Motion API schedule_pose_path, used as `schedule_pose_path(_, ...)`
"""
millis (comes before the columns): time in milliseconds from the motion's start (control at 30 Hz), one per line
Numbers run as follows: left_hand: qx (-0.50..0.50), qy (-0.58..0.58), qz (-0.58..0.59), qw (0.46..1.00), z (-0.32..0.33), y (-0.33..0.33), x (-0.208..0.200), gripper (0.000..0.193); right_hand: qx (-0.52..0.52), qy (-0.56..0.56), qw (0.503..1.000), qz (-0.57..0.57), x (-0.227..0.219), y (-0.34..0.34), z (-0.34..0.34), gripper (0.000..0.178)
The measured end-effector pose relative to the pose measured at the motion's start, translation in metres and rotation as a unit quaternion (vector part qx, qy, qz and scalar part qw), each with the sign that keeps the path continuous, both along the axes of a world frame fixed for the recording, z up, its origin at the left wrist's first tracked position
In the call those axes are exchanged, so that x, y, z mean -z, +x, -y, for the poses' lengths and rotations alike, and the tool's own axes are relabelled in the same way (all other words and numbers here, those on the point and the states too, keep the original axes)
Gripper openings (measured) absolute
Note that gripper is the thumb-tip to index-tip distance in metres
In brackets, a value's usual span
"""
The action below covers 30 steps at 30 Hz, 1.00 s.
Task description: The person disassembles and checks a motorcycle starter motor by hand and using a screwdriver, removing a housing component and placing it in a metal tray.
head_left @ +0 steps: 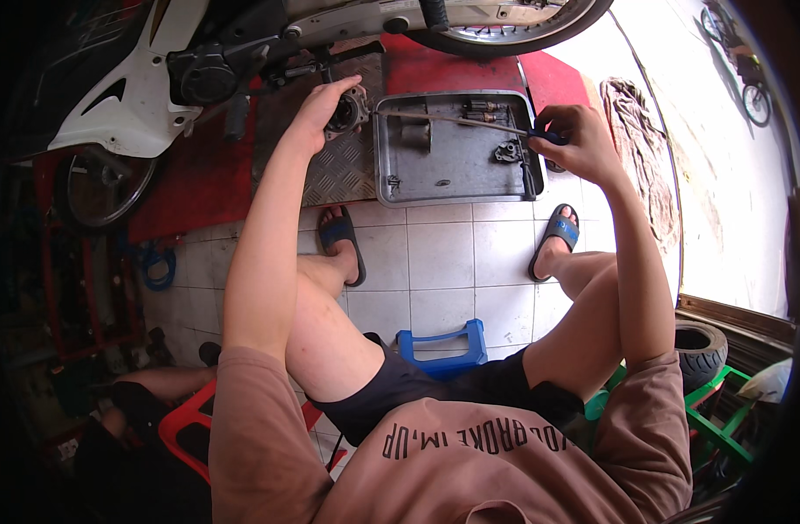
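Note:
My left hand [319, 112] curves round the side and top of a round metal engine part [351, 112] with a dark centre. Its fingers lie stretched along the part's upper edge; the thumb is hidden. In my right hand [574, 140] is a long screwdriver [470, 121], gripped by its dark blue handle. The shaft points left across a grey metal tray [456, 194], and its tip ends close to the engine part; I cannot tell whether they touch. Inside the tray lie a metal cylinder sleeve [417, 135], a small metal bracket-like part [507, 152] and several other small parts.
A motorcycle [234, 65] stands across the far side, its wheel [504, 35] beyond the tray. Tray and part rest on a red platform with a metal tread plate [339, 170]. A crumpled cloth [635, 148] lies right. Nearer are a blue stool [443, 349] and a tyre [698, 349].

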State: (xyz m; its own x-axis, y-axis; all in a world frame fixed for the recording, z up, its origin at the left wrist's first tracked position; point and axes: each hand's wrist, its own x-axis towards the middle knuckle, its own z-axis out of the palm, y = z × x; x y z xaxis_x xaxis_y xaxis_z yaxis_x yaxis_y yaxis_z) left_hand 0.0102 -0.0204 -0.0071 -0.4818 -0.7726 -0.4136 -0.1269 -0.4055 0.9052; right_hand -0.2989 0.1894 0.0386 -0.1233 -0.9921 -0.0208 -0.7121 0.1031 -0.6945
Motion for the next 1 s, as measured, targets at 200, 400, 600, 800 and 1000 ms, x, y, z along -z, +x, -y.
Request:
schedule_pose_path(200, 0.027, -0.018, 0.031, 0.999, -0.003, -0.002, -0.003, 0.027, 0.001, 0.017, 1.0, 0.008, -0.001, -0.001, -0.001, 0.04)
schedule_pose_path(400, 0.101, -0.041, 0.054, 0.993, -0.011, 0.0, -0.01, 0.028, -0.025, 0.031, 0.999, 0.02, -0.01, 0.001, -0.004, 0.039)
schedule_pose_path(600, 0.092, -0.054, 0.069, 0.992, -0.013, -0.002, -0.009, 0.028, -0.056, -0.03, 0.997, -0.038, 0.003, -0.013, 0.0, 0.034)
schedule_pose_path(800, 0.102, -0.048, 0.064, 0.992, -0.009, 0.002, -0.007, 0.028, -0.117, -0.044, 0.99, -0.067, -0.001, -0.007, -0.001, 0.029)
schedule_pose_path(1000, 0.084, -0.055, 0.07, 0.992, -0.01, 0.003, -0.008, 0.028, -0.071, -0.078, 0.993, -0.047, 0.001, -0.007, 0.004, 0.036)
